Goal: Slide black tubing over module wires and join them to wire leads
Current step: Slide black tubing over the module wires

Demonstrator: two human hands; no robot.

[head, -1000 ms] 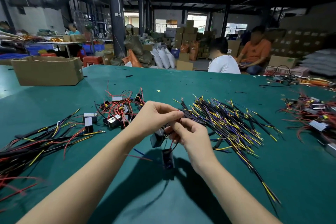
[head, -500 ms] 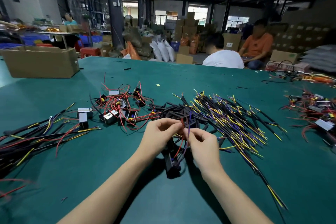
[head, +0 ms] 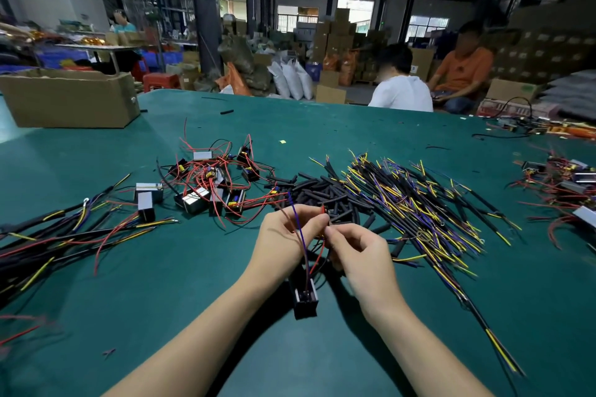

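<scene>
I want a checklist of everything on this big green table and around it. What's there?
Surface: green table, covered in parts.
Job's things: black module hanging by its wires below the hands; black tubing pieces; wire leads.
Clutter: cardboard box; spare modules; finished harnesses.
Hands: left hand and right hand pinch the module's wires.
Cables: blue wire sticks up.
Surroundings: two seated people, stacked boxes.

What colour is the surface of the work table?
Dark teal green table, seen in the head view.
</scene>
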